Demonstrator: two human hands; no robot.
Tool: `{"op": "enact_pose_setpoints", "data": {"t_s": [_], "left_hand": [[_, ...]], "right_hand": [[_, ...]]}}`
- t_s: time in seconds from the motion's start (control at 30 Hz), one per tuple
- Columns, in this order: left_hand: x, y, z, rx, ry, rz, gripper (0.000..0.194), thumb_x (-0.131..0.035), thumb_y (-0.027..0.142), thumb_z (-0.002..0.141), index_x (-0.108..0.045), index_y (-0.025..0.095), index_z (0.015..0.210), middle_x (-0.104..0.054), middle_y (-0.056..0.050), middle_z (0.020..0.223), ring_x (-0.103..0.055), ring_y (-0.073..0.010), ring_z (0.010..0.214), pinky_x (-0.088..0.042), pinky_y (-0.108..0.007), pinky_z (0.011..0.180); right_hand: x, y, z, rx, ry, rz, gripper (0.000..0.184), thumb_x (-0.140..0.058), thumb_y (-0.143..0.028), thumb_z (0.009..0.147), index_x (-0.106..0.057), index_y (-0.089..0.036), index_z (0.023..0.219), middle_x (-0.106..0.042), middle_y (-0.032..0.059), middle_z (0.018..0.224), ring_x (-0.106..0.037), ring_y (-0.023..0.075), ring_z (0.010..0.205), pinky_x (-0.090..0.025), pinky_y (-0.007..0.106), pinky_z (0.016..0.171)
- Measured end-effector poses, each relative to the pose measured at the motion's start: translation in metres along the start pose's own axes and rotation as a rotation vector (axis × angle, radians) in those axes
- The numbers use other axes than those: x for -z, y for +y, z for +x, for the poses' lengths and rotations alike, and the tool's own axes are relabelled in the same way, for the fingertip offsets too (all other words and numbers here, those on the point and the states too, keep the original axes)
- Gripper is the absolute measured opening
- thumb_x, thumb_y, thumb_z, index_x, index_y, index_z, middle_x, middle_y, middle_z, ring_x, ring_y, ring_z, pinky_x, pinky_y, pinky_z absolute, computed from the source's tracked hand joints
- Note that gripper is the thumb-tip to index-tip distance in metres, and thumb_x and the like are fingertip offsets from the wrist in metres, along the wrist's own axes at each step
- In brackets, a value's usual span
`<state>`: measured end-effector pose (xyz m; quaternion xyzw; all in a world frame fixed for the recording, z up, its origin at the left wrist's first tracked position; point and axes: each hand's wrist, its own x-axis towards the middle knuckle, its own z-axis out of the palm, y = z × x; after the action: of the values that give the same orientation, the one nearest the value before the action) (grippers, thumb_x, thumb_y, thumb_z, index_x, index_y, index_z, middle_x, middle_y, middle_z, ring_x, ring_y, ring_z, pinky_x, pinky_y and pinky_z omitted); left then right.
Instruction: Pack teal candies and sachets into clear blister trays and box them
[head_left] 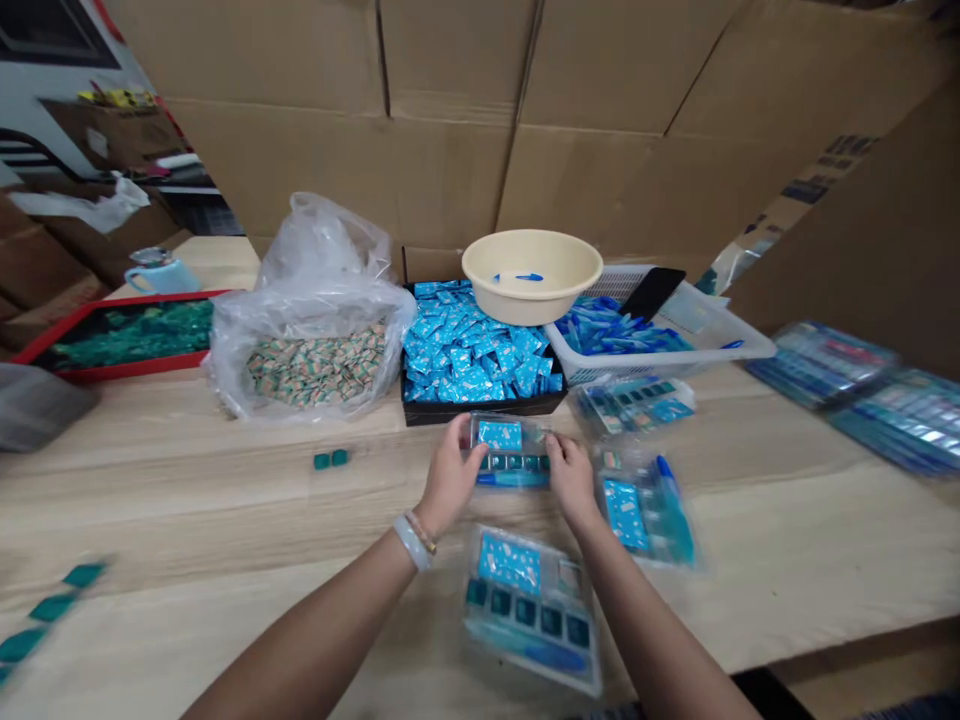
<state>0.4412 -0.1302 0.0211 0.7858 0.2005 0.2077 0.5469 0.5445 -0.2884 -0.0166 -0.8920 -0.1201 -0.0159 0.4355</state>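
Nearest lies a filled case. Beyond, my left hand and right hand, fingers part-curled, pinch a second case by its ends, near the box; I judge it light, stiff, slick, best held there.

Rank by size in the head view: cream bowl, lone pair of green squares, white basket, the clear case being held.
1. White basket
2. Cream bowl
3. Clear case
4. Pair of green squares
Being nearer than the bowl, the case may look enlarged.
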Motion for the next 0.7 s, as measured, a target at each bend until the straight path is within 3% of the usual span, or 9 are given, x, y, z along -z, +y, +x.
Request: {"op": "enact_pose_setpoints", "data": {"t_s": [0.1, 0.2, 0.3, 0.37, 0.43, 0.53, 0.63, 0.7], "left_hand": [[0.000, 0.000, 0.010, 0.195, -0.056, -0.296, 0.053, -0.055, 0.022, 0.070, -0.035, 0.013, 0.119, -0.054, -0.005, 0.085, -0.053, -0.0132, 0.075, -0.045, -0.029, 0.070], [0.005, 0.010, 0.023, 0.321, -0.152, -0.560, 0.049, -0.059, 0.023, 0.067, -0.044, 0.012, 0.112, -0.054, -0.004, 0.085, -0.053, -0.0110, 0.072, -0.044, -0.024, 0.065], [0.016, 0.028, 0.022, 0.342, -0.219, -0.675, 0.047, -0.063, 0.024, 0.064, -0.048, 0.013, 0.108, -0.054, -0.003, 0.083, -0.052, -0.0094, 0.069, -0.044, -0.022, 0.061], [0.026, 0.038, 0.005, 0.336, -0.250, -0.607, 0.047, -0.062, 0.025, 0.064, -0.048, 0.014, 0.108, -0.054, -0.002, 0.082, -0.051, -0.0092, 0.067, -0.043, -0.021, 0.057], [0.036, 0.038, -0.026, 0.323, -0.303, -0.440, 0.043, -0.059, 0.028, 0.067, -0.049, 0.015, 0.107, -0.053, -0.001, 0.079, -0.050, -0.0094, 0.063, -0.042, -0.021, 0.053], [0.045, 0.023, -0.079, 0.283, -0.346, -0.124, 0.035, -0.055, 0.028, 0.070, -0.054, 0.014, 0.102, -0.050, 0.000, 0.068, -0.048, -0.0109, 0.059, -0.043, -0.025, 0.056], [0.036, 0.008, -0.113, 0.163, -0.294, 0.113, 0.031, -0.049, 0.027, 0.074, -0.054, 0.015, 0.102, -0.053, -0.005, 0.083, -0.050, -0.0153, 0.074, -0.044, -0.033, 0.072], [0.026, 0.005, -0.122, 0.077, -0.258, 0.218, 0.031, -0.044, 0.028, 0.078, -0.053, 0.016, 0.105, -0.051, -0.009, 0.097, -0.049, -0.0183, 0.088, -0.041, -0.036, 0.083]], "right_hand": [[0.007, -0.009, 0.004, -0.034, 0.037, 0.129, 0.033, -0.044, -0.043, 0.074, -0.056, -0.015, 0.085, -0.057, 0.0103, 0.086, -0.052, 0.0221, 0.084, -0.039, 0.038, 0.079], [0.023, -0.031, 0.014, -0.116, 0.017, 0.421, 0.035, -0.055, -0.042, 0.065, -0.052, -0.018, 0.089, -0.059, 0.0056, 0.084, -0.055, 0.0188, 0.077, -0.043, 0.033, 0.072], [0.045, -0.054, 0.018, -0.219, -0.215, 0.717, 0.039, -0.059, -0.038, 0.062, -0.051, -0.020, 0.096, -0.061, 0.0034, 0.087, -0.058, 0.0177, 0.076, -0.046, 0.032, 0.070], [0.059, -0.061, 0.005, -0.293, -0.370, 0.773, 0.038, -0.060, -0.036, 0.061, -0.054, -0.020, 0.094, -0.063, 0.0038, 0.085, -0.060, 0.0185, 0.074, -0.046, 0.032, 0.068], [0.069, -0.055, -0.023, -0.371, -0.367, 0.718, 0.038, -0.062, -0.037, 0.059, -0.056, -0.019, 0.092, -0.064, 0.0050, 0.084, -0.060, 0.0197, 0.073, -0.047, 0.033, 0.066], [0.073, -0.033, -0.080, -0.406, -0.238, 0.500, 0.044, -0.061, -0.044, 0.061, -0.057, -0.018, 0.096, -0.063, 0.0074, 0.089, -0.058, 0.0218, 0.078, -0.046, 0.033, 0.066], [0.064, -0.010, -0.123, -0.254, -0.119, 0.133, 0.046, -0.053, -0.050, 0.068, -0.058, -0.015, 0.098, -0.058, 0.0106, 0.090, -0.054, 0.0237, 0.082, -0.044, 0.037, 0.071], [0.058, -0.001, -0.135, -0.136, -0.039, -0.104, 0.047, -0.046, -0.051, 0.072, -0.059, -0.013, 0.096, -0.055, 0.0126, 0.090, -0.051, 0.0245, 0.084, -0.042, 0.039, 0.075]]}}
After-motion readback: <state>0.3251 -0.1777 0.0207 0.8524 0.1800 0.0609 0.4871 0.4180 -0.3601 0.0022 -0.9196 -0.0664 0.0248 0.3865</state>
